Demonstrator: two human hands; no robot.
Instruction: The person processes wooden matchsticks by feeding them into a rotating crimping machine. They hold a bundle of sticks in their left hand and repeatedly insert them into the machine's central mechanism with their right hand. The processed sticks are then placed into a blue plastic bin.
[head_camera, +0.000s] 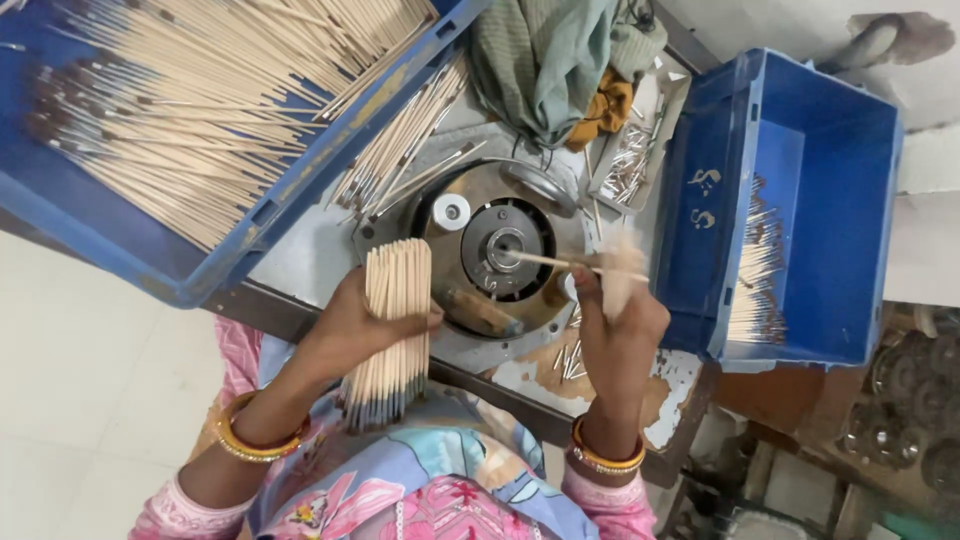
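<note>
Two closed hands (350, 325) (615, 320) — bundle (395, 330), stick (545, 262).

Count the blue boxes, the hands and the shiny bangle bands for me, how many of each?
Blue boxes: 2, one at the left and one at the right
Hands: 2, left hand and right hand
Wrists with gold bangles: 2, left wrist and right wrist
Total: 6

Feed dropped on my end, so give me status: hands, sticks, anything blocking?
Left hand gripping bundle of wooden sticks. Right hand holds single stick, tip at machine hub. Nothing blocking.
</note>
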